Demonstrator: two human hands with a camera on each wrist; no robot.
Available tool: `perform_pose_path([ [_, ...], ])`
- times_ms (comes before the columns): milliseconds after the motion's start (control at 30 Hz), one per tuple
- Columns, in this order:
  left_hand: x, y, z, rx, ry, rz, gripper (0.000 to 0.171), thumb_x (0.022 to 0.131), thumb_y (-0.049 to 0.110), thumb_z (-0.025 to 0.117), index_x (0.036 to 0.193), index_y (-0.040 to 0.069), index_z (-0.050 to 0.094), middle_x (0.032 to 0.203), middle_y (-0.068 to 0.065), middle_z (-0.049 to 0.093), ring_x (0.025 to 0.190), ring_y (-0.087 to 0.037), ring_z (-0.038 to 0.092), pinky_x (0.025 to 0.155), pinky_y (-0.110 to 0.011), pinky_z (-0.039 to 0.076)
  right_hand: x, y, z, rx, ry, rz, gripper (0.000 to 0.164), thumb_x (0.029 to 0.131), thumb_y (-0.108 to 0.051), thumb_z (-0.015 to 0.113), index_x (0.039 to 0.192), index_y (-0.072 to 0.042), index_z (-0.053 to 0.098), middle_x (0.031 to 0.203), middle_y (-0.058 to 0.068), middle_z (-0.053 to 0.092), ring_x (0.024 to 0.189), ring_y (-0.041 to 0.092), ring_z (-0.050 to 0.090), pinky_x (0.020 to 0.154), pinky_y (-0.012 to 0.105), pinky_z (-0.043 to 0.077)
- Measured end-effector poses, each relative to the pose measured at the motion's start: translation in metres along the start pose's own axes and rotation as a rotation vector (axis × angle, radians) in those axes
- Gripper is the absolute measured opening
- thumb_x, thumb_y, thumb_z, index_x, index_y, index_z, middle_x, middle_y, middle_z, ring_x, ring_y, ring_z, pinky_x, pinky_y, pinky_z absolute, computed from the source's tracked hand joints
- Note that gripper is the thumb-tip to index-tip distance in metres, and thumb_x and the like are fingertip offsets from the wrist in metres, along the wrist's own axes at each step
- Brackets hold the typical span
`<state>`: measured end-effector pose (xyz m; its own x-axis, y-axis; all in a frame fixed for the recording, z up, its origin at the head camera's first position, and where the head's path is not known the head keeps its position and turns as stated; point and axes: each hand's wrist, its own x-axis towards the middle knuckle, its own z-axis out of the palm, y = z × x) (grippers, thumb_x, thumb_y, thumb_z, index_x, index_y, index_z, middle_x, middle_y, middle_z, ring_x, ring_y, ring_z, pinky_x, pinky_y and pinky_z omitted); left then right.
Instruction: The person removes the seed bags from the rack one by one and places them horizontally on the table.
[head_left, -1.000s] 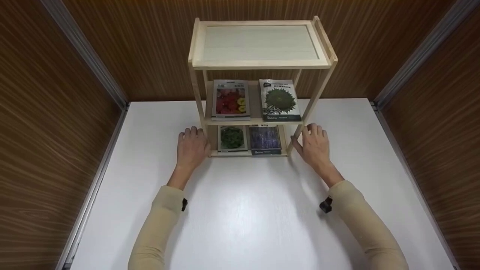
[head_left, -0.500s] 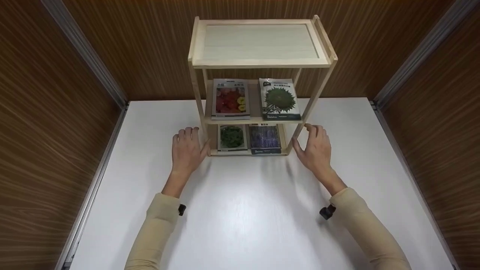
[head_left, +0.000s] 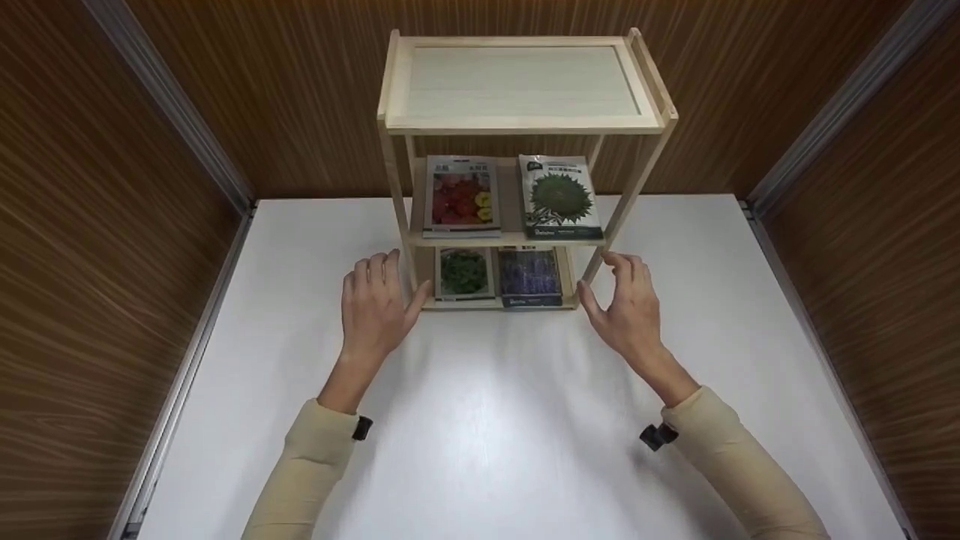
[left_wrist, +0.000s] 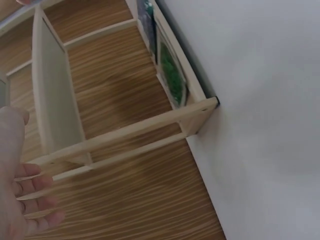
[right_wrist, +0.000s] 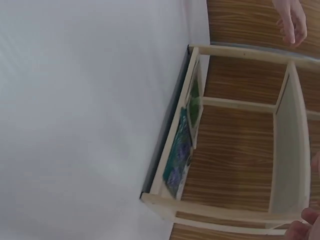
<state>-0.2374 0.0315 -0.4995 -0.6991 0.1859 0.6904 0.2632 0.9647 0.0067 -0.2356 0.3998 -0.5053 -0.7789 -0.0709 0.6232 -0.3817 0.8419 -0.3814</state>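
A pale wooden shelf rack (head_left: 525, 126) stands on the white table, with seed packets on its two lower levels. The middle level bears a red-flower packet (head_left: 461, 202) and a green-plant packet (head_left: 561, 199). A leafy green packet (head_left: 463, 274) and a purple-flower packet (head_left: 529, 274) lie on the bottom level. My left hand (head_left: 375, 304), thumb spread and fingers relaxed, is beside the rack's left front post; the left wrist view shows its fingers (left_wrist: 37, 202) holding nothing. Near the right front post my right hand (head_left: 630, 304) has its fingers loosely bent; in its wrist view it is mostly cut off.
Wood-grain panels (head_left: 315, 97) enclose the white table (head_left: 480, 442) at the back and both sides, with metal rails (head_left: 176, 105) at the corners. The rack stands near the back panel.
Both hands have loosened from beside the rack's front posts and drawn back slightly toward me. The left fingers and thumb have spread. The rack and packets look unmoved.
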Motion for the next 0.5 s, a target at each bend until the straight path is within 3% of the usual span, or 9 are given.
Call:
perform_pose_path([
  [333,0.02,0.017,-0.013,-0.049,0.032,-0.017,0.06,0.097,0.049,0.072,0.123,-0.005,0.068,0.112,-0.021,0.069,0.097,-0.035,0.065,0.076,-0.046,0.064,0.018,-0.035,-0.009,0.23,-0.022,0.046,0.048,0.097,-0.019,0.075,0.137,0.002,0.06,0.121,0.022,0.066,0.102,0.037,0.066,0.083,0.049,0.061],
  [500,0.029,0.024,-0.018,-0.105,-0.007,-0.059,0.059,0.098,0.049,0.071,0.122,-0.005,0.068,0.113,-0.022,0.068,0.096,-0.036,0.064,0.071,-0.045,0.063,0.028,-0.049,-0.009,0.343,-0.068,0.117,0.043,0.098,-0.018,0.075,0.135,0.001,0.064,0.121,0.019,0.071,0.098,0.035,0.07,0.083,0.044,0.061],
])
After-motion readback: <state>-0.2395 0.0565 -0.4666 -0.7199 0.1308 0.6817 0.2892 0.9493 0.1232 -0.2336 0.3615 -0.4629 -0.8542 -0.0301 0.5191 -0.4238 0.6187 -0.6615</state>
